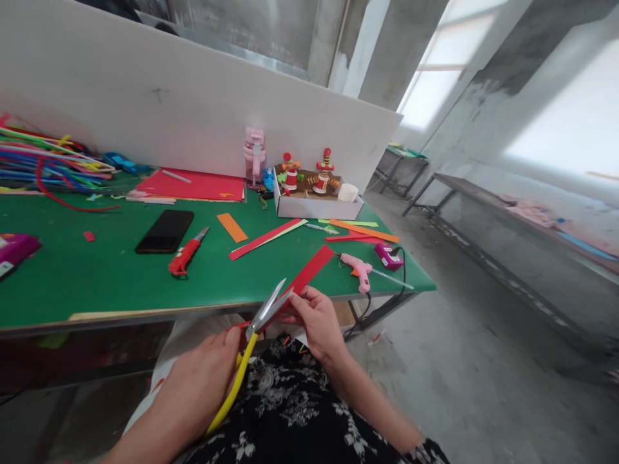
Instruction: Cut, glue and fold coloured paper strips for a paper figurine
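My left hand (207, 364) is closed on yellow-handled scissors (236, 383); most of its fingers are hidden beneath it. The blades stand slightly apart and point up and to the right, across a red paper strip (312, 269). My right hand (316, 322) pinches that strip between thumb and fingers, close to the blade tips. The strip's far end reaches over the table's front edge. Another red strip (265, 238), with a pale yellow-green one along its edge, lies on the table beyond. A short orange paper piece (232, 227) lies left of it.
On the green table (120, 277) lie a red utility knife (186, 254), a phone (165, 231) and a pink glue gun (358, 270) with its cord. A white box (309, 207) holds two small figures. Coloured pipe cleaners (53, 164) pile up at left.
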{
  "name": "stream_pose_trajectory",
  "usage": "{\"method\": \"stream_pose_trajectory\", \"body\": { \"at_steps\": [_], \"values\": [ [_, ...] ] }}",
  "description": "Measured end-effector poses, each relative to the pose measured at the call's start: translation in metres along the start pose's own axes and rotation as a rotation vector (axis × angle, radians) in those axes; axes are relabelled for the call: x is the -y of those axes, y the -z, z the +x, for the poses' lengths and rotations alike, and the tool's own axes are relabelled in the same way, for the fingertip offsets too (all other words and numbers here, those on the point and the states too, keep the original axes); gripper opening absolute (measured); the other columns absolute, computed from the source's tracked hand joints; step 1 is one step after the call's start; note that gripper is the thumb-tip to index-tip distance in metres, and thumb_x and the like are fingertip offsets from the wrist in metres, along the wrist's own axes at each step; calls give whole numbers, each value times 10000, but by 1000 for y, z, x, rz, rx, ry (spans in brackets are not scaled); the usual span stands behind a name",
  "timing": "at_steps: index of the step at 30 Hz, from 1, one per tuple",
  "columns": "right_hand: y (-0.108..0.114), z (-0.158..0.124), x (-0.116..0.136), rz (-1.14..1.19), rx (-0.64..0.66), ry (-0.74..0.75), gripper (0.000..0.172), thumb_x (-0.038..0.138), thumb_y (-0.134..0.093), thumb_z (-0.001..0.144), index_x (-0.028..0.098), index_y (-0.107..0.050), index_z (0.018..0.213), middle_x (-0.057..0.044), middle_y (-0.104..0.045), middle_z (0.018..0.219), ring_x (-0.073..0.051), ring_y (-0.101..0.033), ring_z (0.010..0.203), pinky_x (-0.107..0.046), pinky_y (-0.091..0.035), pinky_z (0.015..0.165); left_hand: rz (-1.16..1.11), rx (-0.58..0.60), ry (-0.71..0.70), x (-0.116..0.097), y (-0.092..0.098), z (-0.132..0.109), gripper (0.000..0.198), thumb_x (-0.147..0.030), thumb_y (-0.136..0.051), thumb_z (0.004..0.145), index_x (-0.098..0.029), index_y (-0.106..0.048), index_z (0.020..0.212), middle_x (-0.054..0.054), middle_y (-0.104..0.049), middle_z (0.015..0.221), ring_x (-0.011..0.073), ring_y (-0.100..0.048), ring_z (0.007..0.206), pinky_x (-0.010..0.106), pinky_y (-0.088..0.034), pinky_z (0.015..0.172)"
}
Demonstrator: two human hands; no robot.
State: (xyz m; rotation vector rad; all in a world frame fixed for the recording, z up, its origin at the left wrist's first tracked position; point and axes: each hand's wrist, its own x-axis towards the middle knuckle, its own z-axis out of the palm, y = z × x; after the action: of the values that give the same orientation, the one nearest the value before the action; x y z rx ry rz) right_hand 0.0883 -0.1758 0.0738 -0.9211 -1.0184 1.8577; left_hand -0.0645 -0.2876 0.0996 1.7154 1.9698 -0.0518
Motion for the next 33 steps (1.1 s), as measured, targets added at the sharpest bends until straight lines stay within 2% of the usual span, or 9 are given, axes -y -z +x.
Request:
{"method": "stream_pose_trajectory", "body": {
  "at_steps": [8, 26, 33],
  "values": [
    [-2, -4, 3, -20, 13, 22, 355, 454, -854, 629, 189, -682, 792, -7, -731, 717, -157, -687, 606, -262, -583, 576, 52, 28, 5, -8, 7, 0, 387, -139, -289, 924, -105, -519, 1234, 200, -662, 1169, 320, -635, 1106, 475, -491, 929],
    [0, -3, 2, -33, -20, 12, 376, 467, -866, 605, 182, -687, 773, -3, -720, 729, -129, -656, 585, -232, -572, 543, 89, 50, -17, -3, 3, 1, 376, -174, -295, 920, -144, -508, 1228, 174, -695, 1091, 318, -674, 1049, 428, -505, 886],
    [-2, -2, 2, -3, -30, -4, 387, 462, -883, 576, 178, -683, 747, 8, -701, 690, -110, -631, 561, -216, -564, 535, 81, 14, -32, 0, -4, 3, 337, -152, -307, 907, -172, -517, 1169, 160, -716, 1030, 325, -701, 1000, 429, -516, 824]
  ]
}}
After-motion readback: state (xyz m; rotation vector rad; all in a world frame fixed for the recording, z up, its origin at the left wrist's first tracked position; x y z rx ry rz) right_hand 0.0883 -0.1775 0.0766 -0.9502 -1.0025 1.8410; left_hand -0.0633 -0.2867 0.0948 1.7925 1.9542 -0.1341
